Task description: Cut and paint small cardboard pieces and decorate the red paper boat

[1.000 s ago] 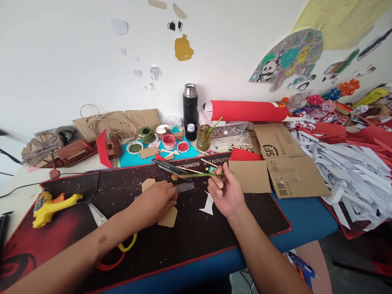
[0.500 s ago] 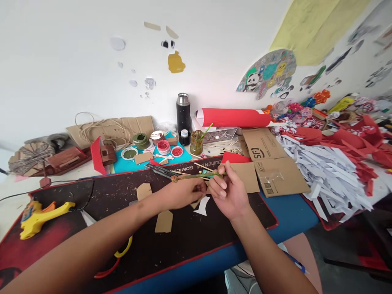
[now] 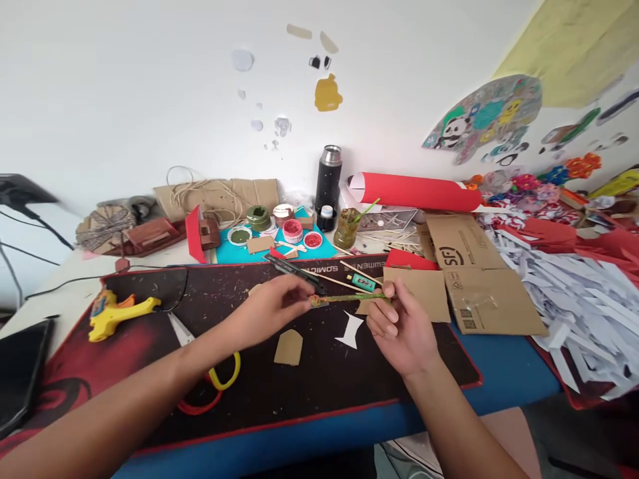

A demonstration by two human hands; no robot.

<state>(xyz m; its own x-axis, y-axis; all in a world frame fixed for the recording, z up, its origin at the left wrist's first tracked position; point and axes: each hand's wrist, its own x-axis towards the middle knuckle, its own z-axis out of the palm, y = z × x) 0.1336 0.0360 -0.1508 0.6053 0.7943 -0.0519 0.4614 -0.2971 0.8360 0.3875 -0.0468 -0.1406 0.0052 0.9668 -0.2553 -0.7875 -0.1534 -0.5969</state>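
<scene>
My right hand (image 3: 402,329) is closed around one end of a thin green and brown paint-stained stick (image 3: 349,298), held nearly level above the desk mat. At the stick's other end, the fingers of my left hand (image 3: 274,306) pinch its knobbly brown tip. Just beyond the stick lie a black box cutter (image 3: 297,271) and a small green tube (image 3: 360,282). A white paper cutout (image 3: 350,330) rests on the mat below my hands, and a cardboard piece with clipped corners (image 3: 288,348) is nearer my left forearm.
Scissors (image 3: 227,372) lie partly under my left forearm, beside a yellow glue gun (image 3: 122,316). Paint pots (image 3: 292,231), a brush jar (image 3: 345,229) and a black flask (image 3: 328,179) line the back. Folded cardboard (image 3: 492,299) and white paper strips (image 3: 584,313) fill the right.
My left hand has moved from beneath the stick's middle to its left end. The view has turned left, so the desk appears shifted right, and a black device shows at the left edge.
</scene>
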